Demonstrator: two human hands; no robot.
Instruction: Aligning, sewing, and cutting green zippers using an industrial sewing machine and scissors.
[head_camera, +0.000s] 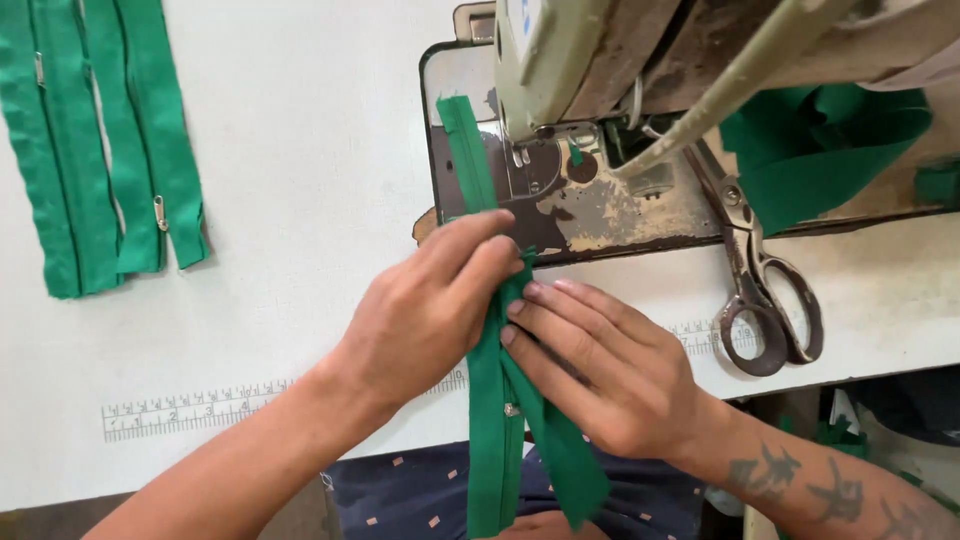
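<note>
A long green zipper strip with a green fabric piece (497, 420) runs from the sewing machine's plate down over the table's front edge. My left hand (425, 305) pinches the strip from the left, fingertips on its upper part. From the right, my right hand (600, 365) presses and folds the fabric against the zipper. The strip's top end (465, 150) lies just left of the presser foot (520, 158). A small metal slider (511, 409) shows below my hands.
A sewing machine (640, 60) fills the top right. Metal scissors (755, 270) lie right of the plate. More green fabric (820, 150) is bunched behind them. Several finished green zipper strips (100, 150) lie at the top left. A ruler strip (190, 408) runs along the table's front.
</note>
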